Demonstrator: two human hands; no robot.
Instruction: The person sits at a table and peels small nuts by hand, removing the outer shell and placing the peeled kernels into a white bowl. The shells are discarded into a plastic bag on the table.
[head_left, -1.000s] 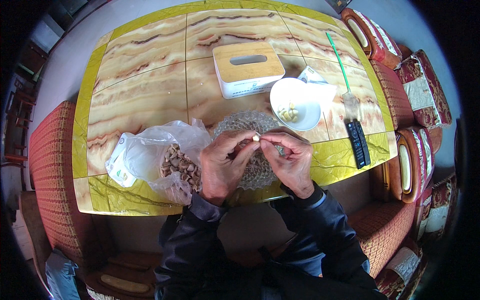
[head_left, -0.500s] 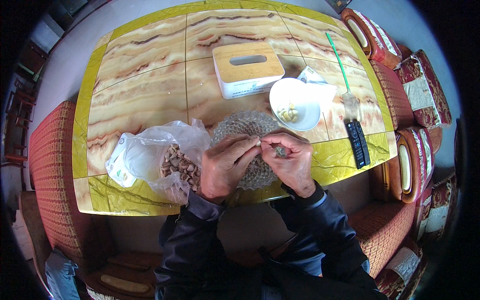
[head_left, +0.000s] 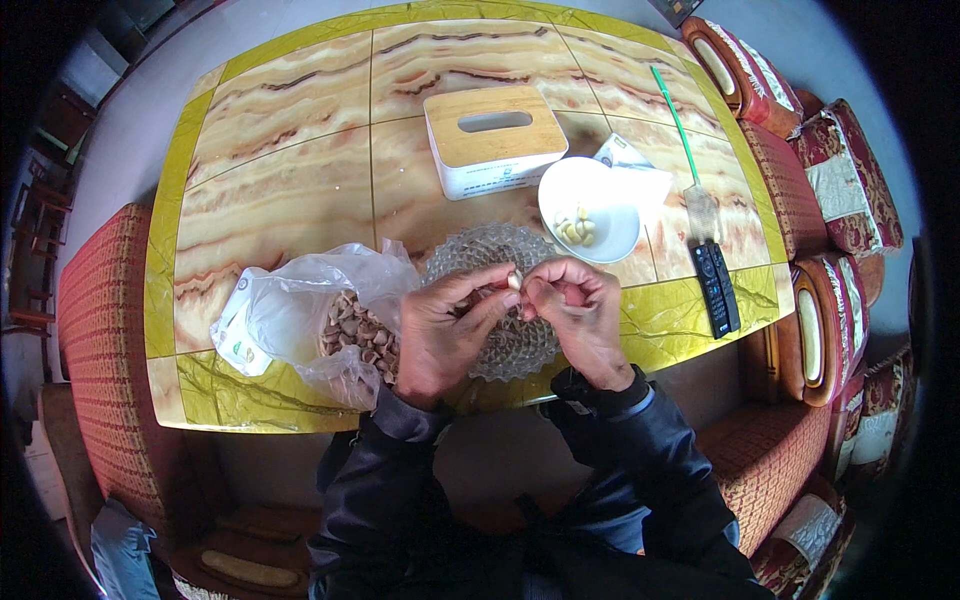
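A pale garlic clove (head_left: 515,281) is pinched between the thumb and forefinger of my left hand (head_left: 445,335). From the other side, the closed fingertips of my right hand (head_left: 583,322) press against the same clove; any bit of skin between them is too small to make out. Both hands are over a clear, ribbed glass dish (head_left: 512,352), whose middle they partly hide. Beside my left hand lies an open plastic bag (head_left: 300,290) with many brownish unpeeled garlic cloves (head_left: 358,332). Beyond my right hand, a white bowl (head_left: 612,215) holds several peeled cloves (head_left: 577,229).
A white tissue box (head_left: 495,138) with a wooden lid stands behind the dish. On the right lie a black remote control (head_left: 714,290) and a green-handled fly swatter (head_left: 680,130). The marble-patterned table (head_left: 280,200) has red patterned sofas (head_left: 130,350) around it.
My fingers have spread slightly, and the clove now shows more plainly, upright in my left fingertips. My right hand has tilted and shifted a little. The things on the table stay put.
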